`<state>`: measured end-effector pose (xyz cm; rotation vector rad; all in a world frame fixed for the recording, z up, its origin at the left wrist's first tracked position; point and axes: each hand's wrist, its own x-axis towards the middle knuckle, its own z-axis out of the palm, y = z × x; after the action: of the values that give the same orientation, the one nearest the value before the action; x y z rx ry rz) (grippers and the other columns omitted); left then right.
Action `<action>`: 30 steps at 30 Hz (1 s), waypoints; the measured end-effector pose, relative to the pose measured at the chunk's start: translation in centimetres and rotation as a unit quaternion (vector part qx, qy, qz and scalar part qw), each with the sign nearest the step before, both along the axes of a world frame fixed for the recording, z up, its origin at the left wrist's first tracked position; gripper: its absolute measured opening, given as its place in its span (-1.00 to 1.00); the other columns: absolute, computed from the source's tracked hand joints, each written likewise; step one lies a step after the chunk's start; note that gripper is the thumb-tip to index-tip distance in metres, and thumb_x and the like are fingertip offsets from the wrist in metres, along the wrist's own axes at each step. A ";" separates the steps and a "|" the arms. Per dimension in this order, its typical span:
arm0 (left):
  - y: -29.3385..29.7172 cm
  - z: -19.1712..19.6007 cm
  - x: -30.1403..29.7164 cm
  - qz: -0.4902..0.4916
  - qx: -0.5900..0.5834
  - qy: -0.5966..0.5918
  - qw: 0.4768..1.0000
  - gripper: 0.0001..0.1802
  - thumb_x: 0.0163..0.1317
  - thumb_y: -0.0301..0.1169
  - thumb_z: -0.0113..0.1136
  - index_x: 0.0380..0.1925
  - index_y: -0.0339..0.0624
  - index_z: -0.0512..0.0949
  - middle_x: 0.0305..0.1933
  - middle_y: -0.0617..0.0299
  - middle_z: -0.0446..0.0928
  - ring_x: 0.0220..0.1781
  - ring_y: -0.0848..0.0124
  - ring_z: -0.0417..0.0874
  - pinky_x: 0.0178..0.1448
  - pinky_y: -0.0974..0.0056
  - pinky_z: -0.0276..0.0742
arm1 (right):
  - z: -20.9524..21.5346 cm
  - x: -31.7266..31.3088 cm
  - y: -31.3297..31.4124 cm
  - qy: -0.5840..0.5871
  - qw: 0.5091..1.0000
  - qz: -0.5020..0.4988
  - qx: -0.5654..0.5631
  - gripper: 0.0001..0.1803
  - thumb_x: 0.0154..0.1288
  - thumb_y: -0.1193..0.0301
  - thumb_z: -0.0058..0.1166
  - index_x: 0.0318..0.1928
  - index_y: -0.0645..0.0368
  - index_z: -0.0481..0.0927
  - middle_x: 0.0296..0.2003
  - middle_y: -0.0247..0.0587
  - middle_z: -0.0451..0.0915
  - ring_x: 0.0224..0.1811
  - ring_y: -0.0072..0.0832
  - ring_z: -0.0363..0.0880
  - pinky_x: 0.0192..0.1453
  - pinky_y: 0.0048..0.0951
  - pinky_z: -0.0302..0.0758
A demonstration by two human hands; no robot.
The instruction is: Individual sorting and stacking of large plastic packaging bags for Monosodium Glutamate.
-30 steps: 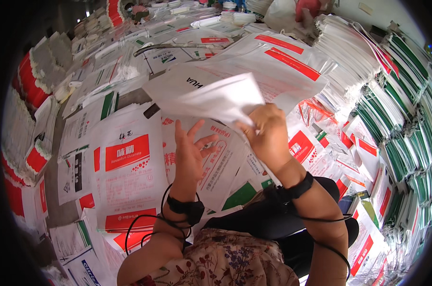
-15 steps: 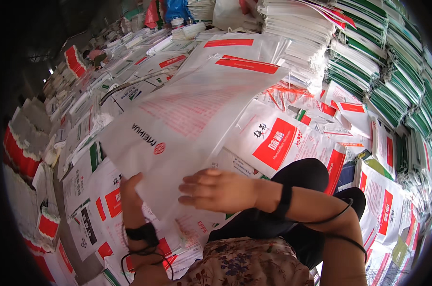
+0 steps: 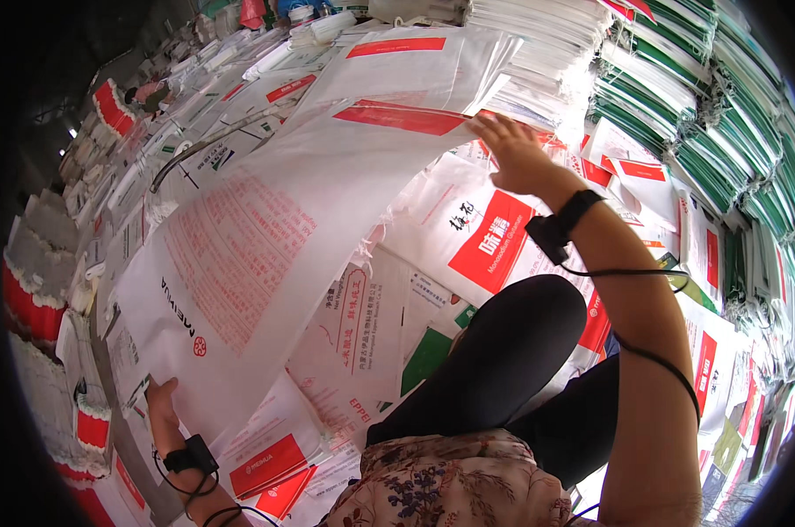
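A large white printed sack (image 3: 257, 237) with a red band across its far end spreads out before me. My left hand (image 3: 163, 404) is closed on its near left edge; the thumb shows, and the fingers are partly hidden by the sack. At the far right corner, my right hand (image 3: 516, 156) touches the sack with its fingertips, fingers stretched and thumb apart. The sack's right side bulges up off the sacks below. Another white sack with a red panel (image 3: 494, 241) lies flat to its right, beside my knee.
Tall bundles of folded white sacks (image 3: 538, 57) stand at the back, with green-edged stacks (image 3: 740, 132) along the right. Red-and-white bundles (image 3: 33, 303) line the left. A thin strap (image 3: 208, 140) lies across the sacks at far left. My bent knee (image 3: 538, 325) rises in the middle.
My left hand has moved left and nearer along the sack's edge. My right hand has gone from the near edge to the far right corner. The sack has shifted left and spread wider.
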<state>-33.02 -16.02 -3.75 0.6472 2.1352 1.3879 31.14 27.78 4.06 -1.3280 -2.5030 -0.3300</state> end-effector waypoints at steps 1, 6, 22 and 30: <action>-0.1 -0.1 0.2 0.012 0.011 0.017 1.000 -0.25 0.07 -0.54 0.12 0.35 -0.20 0.22 0.25 0.03 0.41 0.16 0.11 0.53 0.21 0.15 0.45 | -0.4 -0.8 0.4 -0.005 1.000 0.018 -0.002 -0.11 0.07 0.54 0.14 0.45 -0.14 0.17 0.41 -0.26 0.23 0.51 -0.14 0.07 0.48 0.07 0.12; 2.3 2.1 3.9 0.038 0.027 -0.089 0.995 -0.38 0.15 -0.39 0.19 0.25 -0.22 0.35 0.06 0.12 0.52 0.02 0.21 0.58 0.14 0.20 0.48 | -1.4 -5.6 3.5 0.032 0.998 0.017 0.045 -0.48 0.18 0.44 0.06 0.19 -0.17 0.50 0.10 -0.28 0.56 0.25 -0.26 0.43 0.33 -0.07 0.27; 21.6 16.9 20.6 -0.404 0.581 -0.429 0.562 -0.48 0.41 -0.32 0.01 0.29 -0.35 0.28 0.23 -0.10 0.48 0.05 0.23 0.65 -0.09 0.27 0.62 | 12.9 28.1 -7.3 0.171 0.961 -0.218 0.024 -0.66 0.11 0.47 0.08 -0.07 0.03 0.69 -0.20 -0.04 0.70 -0.11 -0.12 0.67 -0.01 -0.26 0.54; 21.1 16.9 41.6 -0.431 0.421 -0.710 0.365 -0.47 0.44 -0.32 -0.07 0.34 -0.30 0.22 0.19 0.02 0.54 -0.10 0.28 0.67 -0.10 0.22 0.57 | 24.5 62.1 -26.3 0.053 0.912 -0.375 0.157 -0.46 0.22 0.32 0.20 0.18 0.29 0.46 -0.05 0.09 0.61 0.01 -0.13 0.58 0.10 -0.23 0.45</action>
<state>8.57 5.07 13.18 0.3682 -0.4590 1.2502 93.29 1.49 28.61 -2.0324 -1.6534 -0.7523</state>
